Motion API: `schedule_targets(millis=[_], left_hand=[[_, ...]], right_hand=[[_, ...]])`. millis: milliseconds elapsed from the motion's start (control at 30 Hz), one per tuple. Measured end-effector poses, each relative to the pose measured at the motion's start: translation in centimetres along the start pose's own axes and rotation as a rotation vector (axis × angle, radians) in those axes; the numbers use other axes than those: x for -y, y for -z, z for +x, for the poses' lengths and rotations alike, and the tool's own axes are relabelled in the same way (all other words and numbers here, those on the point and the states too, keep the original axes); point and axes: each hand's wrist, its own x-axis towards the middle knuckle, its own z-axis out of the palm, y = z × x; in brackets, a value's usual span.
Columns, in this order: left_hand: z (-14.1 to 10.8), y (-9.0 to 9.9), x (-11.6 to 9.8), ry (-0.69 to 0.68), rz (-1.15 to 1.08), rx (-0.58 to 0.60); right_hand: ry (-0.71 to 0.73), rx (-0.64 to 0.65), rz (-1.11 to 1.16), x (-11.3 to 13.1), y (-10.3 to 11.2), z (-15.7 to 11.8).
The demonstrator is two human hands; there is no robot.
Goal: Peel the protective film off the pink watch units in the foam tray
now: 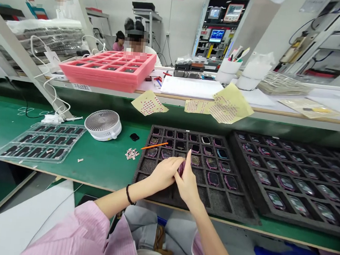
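Observation:
Both hands meet over the near middle of a black foam tray (219, 204) that holds square watch-like devices in its compartments. My left hand (166, 172) is closed around a small purple-rimmed device (181, 167). My right hand (188, 180) grips the same device from the other side, one finger pointing up. The fingers cover most of the device. Just behind the hands, an orange stick (154, 146) lies across the tray's left edge. Several near compartments hold nothing.
A second black foam tray (259, 189) with devices stands right. Left are a white fan (103, 124), a black device (134, 137), small white pieces (132, 153) and a clear plastic tray (1, 151). A pink foam tray (103, 78) sits on the shelf. People are beyond.

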Motion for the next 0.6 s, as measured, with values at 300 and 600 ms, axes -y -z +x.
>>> schedule_targets(millis=[300,600], left_hand=[[5.8,1.3,2.0,-0.063,-0.284,-0.095],[6.6,0.2,5.4,-0.008,-0.319,0.024]], right_hand=[[-0.307,0.538,0.553,0.7,6.3,8.5],[-0.403,0.538,0.584,-2.4,3.9,11.8]])
